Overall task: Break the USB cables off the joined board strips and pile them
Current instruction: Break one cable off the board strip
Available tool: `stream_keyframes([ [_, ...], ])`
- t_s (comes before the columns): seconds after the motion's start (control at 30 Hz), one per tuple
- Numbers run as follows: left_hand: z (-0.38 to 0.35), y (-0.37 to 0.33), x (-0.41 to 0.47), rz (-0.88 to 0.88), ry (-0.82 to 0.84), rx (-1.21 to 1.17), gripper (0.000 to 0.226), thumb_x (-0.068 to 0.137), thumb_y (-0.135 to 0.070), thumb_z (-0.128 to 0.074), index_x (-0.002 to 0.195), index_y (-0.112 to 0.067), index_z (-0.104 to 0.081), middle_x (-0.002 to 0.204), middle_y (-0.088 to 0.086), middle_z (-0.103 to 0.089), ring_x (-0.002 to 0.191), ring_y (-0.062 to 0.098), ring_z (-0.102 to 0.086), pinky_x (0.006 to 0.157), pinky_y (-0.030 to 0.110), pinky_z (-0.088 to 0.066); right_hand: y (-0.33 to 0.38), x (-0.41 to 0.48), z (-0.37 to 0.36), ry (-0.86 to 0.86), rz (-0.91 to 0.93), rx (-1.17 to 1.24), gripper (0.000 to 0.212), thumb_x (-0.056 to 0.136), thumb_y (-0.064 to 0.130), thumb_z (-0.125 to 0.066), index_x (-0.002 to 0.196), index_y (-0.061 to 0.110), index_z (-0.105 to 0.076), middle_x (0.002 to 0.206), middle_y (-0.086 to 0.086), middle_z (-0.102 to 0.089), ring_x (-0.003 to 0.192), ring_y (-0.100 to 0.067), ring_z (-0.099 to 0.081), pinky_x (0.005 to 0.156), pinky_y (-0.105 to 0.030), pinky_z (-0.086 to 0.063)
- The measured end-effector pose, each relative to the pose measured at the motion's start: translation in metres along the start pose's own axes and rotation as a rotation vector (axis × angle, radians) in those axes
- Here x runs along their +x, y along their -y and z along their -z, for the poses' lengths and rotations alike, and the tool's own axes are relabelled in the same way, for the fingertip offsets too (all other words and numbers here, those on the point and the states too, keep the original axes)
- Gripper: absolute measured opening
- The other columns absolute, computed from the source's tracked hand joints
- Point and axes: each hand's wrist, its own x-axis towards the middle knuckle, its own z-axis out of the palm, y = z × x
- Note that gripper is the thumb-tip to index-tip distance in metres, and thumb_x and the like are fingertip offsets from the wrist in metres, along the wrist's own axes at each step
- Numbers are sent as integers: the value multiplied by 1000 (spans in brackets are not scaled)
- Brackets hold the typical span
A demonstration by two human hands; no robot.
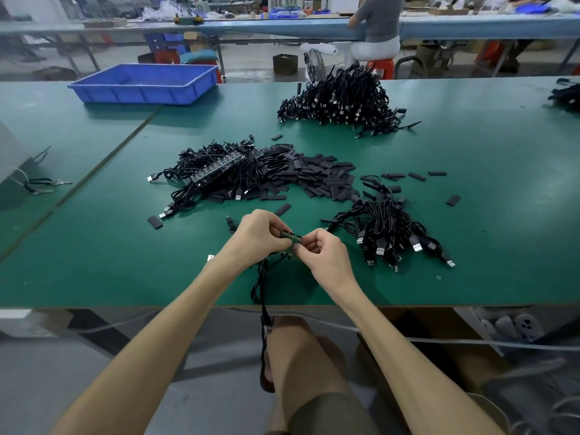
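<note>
A short joined board strip [290, 237] is held between both hands just above the green table [94, 252]. My left hand [259, 235] pinches its left end and my right hand [323, 251] pinches its right end. Black USB cables [263, 279] hang from the strip, over the table's front edge toward my lap. To the right lies a small pile of separated cables [392, 233]. Further back at centre left sits a heap of strips with cables attached [216, 174].
Loose black sleeve pieces [317, 177] are scattered mid-table. A big cable pile [342, 98] lies at the back, a blue tray [144, 84] at the back left. A person sits at the far bench [378, 23]. More cables [566, 94] lie at the far right edge.
</note>
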Motion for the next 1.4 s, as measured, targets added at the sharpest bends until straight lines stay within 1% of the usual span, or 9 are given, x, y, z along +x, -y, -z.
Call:
stream_keyframes([
  [0.2,-15,0,-6,15,-116,1,16,81,-13,-78,85,-25,-68,75,-11,-69,65,-6,-63,57,8,-46,0,0,-1,-13,-3,-12,18,90,23,-76,82,17,-62,75,5,-65,66,-8,-56,62,-27,-48],
  [0.37,12,15,6,97,-258,97,14,90,-7,-69,95,-21,-66,93,-4,-68,88,15,-66,83,38,-57,2,-1,2,-24,-3,97,10,96,24,-67,92,17,-63,84,1,-69,74,-9,-60,70,-30,-51],
  [0.5,37,45,11,139,-385,293,15,91,3,-61,99,-11,-61,104,8,-62,95,30,-60,80,42,-49,6,-1,1,-22,-19,232,6,105,15,-55,100,16,-56,106,0,-74,96,-16,-71,74,-33,-59],
  [0.63,34,57,15,176,-395,470,26,92,4,-57,116,-4,-57,116,19,-57,107,37,-51,89,45,-40,10,-3,3,46,-16,352,8,109,9,-43,103,13,-47,90,-3,-79,84,-19,-76,63,-26,-53],
  [0.77,15,43,26,30,-328,500,33,97,-13,-60,130,-8,-59,126,15,-57,118,34,-51,105,47,-34,7,-2,6,46,-18,348,8,109,13,-46,108,10,-53,74,-2,-75,70,-11,-69,59,-22,-48],
  [0.93,-13,19,55,9,-213,375,30,103,-28,-55,118,-6,-68,117,16,-60,107,35,-57,97,46,-44,5,-1,5,19,14,291,13,107,19,-52,106,17,-65,66,3,-68,68,-9,-63,75,-33,-53],
  [1.07,-30,13,72,42,-202,407,31,98,-31,-64,114,-4,-68,119,17,-56,115,36,-48,98,45,-43,5,-1,5,17,29,251,16,106,23,-55,100,20,-69,65,3,-67,66,-9,-62,73,-35,-52],
  [1.27,-29,10,85,50,-111,388,19,92,-23,-72,103,-7,-73,116,15,-65,115,36,-55,97,44,-46,6,-1,5,-1,30,248,19,106,24,-56,95,17,-70,64,4,-67,65,-8,-62,71,-32,-52],
  [1.4,-28,15,77,-4,-109,390,20,95,-21,-69,104,-5,-60,111,16,-59,108,35,-50,91,42,-43,5,0,5,-17,32,257,21,107,24,-54,93,18,-69,63,5,-66,64,-7,-59,70,-32,-50],
])
